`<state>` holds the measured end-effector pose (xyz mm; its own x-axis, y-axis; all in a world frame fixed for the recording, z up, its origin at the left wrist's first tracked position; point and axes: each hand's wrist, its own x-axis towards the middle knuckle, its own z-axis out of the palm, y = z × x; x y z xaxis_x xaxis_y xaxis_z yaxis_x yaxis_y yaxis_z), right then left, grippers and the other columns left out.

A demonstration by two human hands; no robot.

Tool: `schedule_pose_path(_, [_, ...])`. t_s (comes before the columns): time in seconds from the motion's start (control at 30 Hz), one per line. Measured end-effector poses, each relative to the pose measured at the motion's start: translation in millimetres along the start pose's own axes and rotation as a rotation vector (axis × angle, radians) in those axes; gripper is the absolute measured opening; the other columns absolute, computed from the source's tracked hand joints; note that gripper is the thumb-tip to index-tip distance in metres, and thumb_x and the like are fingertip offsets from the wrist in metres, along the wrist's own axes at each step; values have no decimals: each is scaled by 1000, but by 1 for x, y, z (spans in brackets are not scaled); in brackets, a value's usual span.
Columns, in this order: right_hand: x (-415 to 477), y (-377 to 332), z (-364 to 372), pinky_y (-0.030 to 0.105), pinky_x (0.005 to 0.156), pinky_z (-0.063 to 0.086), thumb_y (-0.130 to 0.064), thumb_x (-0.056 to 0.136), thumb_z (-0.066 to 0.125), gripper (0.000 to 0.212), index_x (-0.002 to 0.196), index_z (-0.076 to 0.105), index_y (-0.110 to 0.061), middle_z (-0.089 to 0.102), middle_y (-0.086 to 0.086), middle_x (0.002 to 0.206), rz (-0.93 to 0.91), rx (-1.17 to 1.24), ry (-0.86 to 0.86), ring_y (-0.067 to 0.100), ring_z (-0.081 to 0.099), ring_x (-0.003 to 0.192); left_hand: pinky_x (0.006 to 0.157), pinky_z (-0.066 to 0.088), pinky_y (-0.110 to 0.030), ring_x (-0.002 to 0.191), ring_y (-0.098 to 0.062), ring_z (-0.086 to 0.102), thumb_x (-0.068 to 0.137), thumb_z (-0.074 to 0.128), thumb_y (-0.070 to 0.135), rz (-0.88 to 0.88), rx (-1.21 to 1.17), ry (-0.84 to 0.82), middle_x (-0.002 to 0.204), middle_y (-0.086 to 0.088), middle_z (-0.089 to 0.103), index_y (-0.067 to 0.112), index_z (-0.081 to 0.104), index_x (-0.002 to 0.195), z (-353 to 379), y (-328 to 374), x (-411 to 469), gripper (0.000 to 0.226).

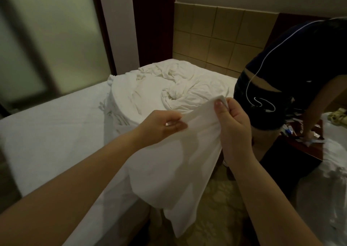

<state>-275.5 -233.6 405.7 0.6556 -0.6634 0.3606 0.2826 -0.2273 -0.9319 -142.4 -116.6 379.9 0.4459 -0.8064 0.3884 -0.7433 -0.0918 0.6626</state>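
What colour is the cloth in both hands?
The cloth is plain white, unpatterned; head view shows it best.

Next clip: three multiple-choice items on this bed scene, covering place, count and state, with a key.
1. Where does the crumpled white bedding pile lie? A on the floor; B on the white mattress; C on a chair.
2. How many hands grip the plain white cloth? A none; B one; C two.
3. How is that cloth? A folded flat; B hanging loose; C rolled tight.
1B, it tops the mattress; 2C, left hand and right hand pinch its top edge; 3B, it drapes below them.
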Motion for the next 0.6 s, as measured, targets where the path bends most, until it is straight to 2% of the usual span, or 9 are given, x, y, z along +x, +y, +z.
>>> schedule_pose_path(0.1, [8,4,-10,13,47,34,-18,99,45,32,67,48,-23,46,-17,50,16,-53,37,0,40,49,57,34,-15,60,-10,42,87,51,38,-12,28,112,61,-2,49,0,55,71,-3,4,1,41])
schedule_pose_path(0.17, [12,8,-15,14,49,35,-21,98,47,32,67,47,-21,46,-15,53,68,-83,67,0,39,50,58,36,-15,62,-13,46,88,50,38,30,50,142,64,-2,53,0,59,75,-6,11,3,41])
schedule_pose_path(0.23, [15,12,-17,22,56,41,-24,97,49,27,71,53,-19,48,-10,62,142,-70,77,4,45,57,62,41,-15,70,-15,53,87,52,33,54,74,133,71,-1,60,3,65,83,-9,18,4,33])
schedule_pose_path(0.3, [19,12,-17,32,66,49,-25,95,53,19,82,61,-15,55,-1,73,204,-55,58,14,52,68,70,43,-12,76,-5,57,86,54,25,62,89,129,77,5,62,5,68,90,-13,23,3,25])
schedule_pose_path(0.4, [22,6,-15,34,76,54,-24,93,56,13,92,65,-14,61,0,82,275,-18,-7,17,57,78,76,42,-5,76,12,54,87,60,11,24,83,142,80,14,60,5,68,93,-20,26,-3,12])
schedule_pose_path(0.5, [23,-2,-8,33,75,52,-20,95,53,14,86,62,-17,57,1,83,283,13,-74,16,54,76,75,40,-3,76,14,54,87,61,6,-21,77,160,79,22,57,10,67,91,-27,36,-12,8])
schedule_pose_path(0.6, [23,-12,4,31,71,45,-17,95,51,17,80,57,-17,51,0,78,204,6,-57,16,49,74,73,38,-1,75,15,54,87,61,5,15,67,198,77,25,56,14,66,87,-33,61,-21,10])
